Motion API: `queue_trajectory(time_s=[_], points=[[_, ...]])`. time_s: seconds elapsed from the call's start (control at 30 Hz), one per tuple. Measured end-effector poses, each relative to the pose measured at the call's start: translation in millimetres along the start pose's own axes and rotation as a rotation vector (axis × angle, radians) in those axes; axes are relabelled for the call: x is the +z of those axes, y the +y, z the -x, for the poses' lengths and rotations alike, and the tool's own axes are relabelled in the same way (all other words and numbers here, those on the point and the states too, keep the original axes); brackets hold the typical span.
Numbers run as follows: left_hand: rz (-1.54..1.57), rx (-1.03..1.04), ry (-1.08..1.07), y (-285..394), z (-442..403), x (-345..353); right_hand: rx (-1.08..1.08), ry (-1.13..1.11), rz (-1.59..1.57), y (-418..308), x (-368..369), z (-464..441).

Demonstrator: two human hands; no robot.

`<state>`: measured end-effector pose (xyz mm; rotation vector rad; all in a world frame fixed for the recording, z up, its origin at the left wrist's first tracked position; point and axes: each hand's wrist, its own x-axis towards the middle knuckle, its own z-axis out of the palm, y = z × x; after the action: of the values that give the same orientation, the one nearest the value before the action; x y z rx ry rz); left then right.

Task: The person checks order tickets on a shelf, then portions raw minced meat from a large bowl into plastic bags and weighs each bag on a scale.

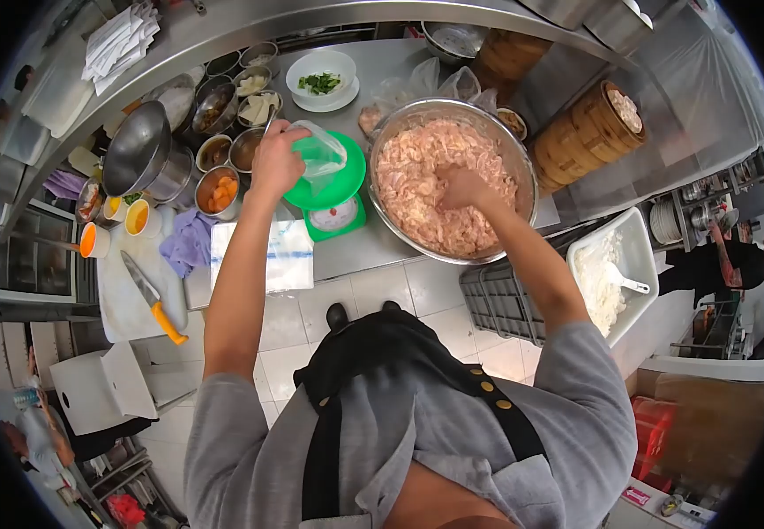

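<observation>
Raw meat (413,176) hides how closed the right hand (468,189) is; the left hand (277,164) pinches a plastic bag (324,155), supporting it over the scale (348,182).

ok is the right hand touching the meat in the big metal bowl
Touching. The head view shows the right hand with its fingers sunk into the pale meat.
</observation>
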<state>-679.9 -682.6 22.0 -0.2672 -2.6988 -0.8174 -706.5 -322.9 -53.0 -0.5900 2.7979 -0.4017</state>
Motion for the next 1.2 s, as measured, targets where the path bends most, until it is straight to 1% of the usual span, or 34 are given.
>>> queue_trajectory(time_s=[0.03,0.07,0.1,0.17,0.23,0.27,0.33,0.37,0.43,0.47,0.53,0.57,0.63,0.67,0.7,0.73,0.77,0.83,0.9,0.97,1.0,1.03,1.07,1.1,1.13,1.2], points=[[0.001,0.001,0.002,-1.1,-2.9,-2.0,0.097,-0.057,0.143,-21.5,-2.7,8.7],[0.014,0.023,0.032,-3.7,-3.2,-2.8,0.037,-0.007,0.194,-32.5,-8.8,22.1],[0.03,0.041,0.064,-6.3,-2.4,-2.8,0.036,-0.013,0.201,-23.9,-9.4,24.6],[0.041,0.051,0.084,-11.7,1.7,-2.4,0.067,0.162,-0.247,1.0,-10.8,33.4],[0.043,0.067,0.113,-12.6,2.7,-4.9,0.268,0.142,-0.548,-37.6,-75.3,55.6],[0.045,0.059,0.092,-11.4,2.4,-5.9,0.268,0.142,-0.543,-42.0,-89.1,57.7],[0.054,0.061,0.073,-8.9,-1.4,-2.3,0.203,0.358,-0.737,-39.2,-112.0,57.5],[0.059,0.064,0.099,-9.1,-3.2,1.6,0.044,0.454,-0.711,-37.2,-118.9,55.7],[0.061,0.066,0.131,-10.0,-6.9,5.4,0.201,0.366,-0.717,-56.2,-142.7,58.6],[0.092,0.046,0.107,-10.3,-9.5,7.8,0.196,0.367,-0.715,-53.9,-138.2,49.9],[0.121,0.017,0.085,-10.6,-11.7,14.1,0.175,0.288,-0.589,-37.5,-113.2,20.2],[0.128,0.02,0.079,-11.3,-12.9,17.6,0.169,0.282,-0.588,-34.0,-100.1,5.8],[0.126,0.014,0.075,-13.5,-7.9,21.4,0.208,-0.22,-0.042,-30.2,-70.5,-19.2],[0.123,-0.008,0.066,-15.1,-8.1,20.8,0.194,-0.218,-0.039,-25.0,-59.3,-24.4],[0.123,-0.034,0.056,-17.7,-7.4,20.6,0.006,-0.122,0.146,-17.5,-48.0,-22.3],[0.107,-0.017,0.086,-19.3,-4.6,20.0,-0.178,-0.026,0.322,-11.6,-36.0,-16.7],[0.102,-0.022,0.088,-20.4,-3.1,19.5,-0.185,-0.027,0.321,-5.9,-26.2,-15.0],[0.14,-0.086,0.044,-17.1,-0.2,11.6,-0.227,-0.068,0.034,1.2,-13.9,-12.2],[0.139,-0.079,0.07,-17.0,4.7,3.7,-0.211,-0.047,0.053,9.9,-17.9,-7.4],[0.141,-0.07,0.093,-22.8,6.5,3.3,0.032,-0.062,-0.165,5.2,-43.0,1.0],[0.118,-0.034,0.137,-29.7,7.0,6.8,0.151,0.005,-0.241,-7.3,-60.1,8.0],[0.095,0.005,0.18,-30.2,7.5,7.4,0.152,0.003,-0.24,-6.5,-70.4,9.5],[0.096,0.008,0.18,-28.4,5.7,9.5,0.128,0.035,-0.42,0.4,-82.9,7.6],[0.113,-0.08,0.148,-20.9,2.9,8.5,0.105,0.07,-0.601,3.1,-95.3,7.5],[0.129,-0.164,0.114,-16.0,-0.5,8.6,0.069,0.141,-0.566,-6.9,-113.4,11.6],[0.119,-0.129,0.128,-14.0,-7.0,16.9,-0.004,0.262,-0.475,-15.8,-136.4,14.1]])
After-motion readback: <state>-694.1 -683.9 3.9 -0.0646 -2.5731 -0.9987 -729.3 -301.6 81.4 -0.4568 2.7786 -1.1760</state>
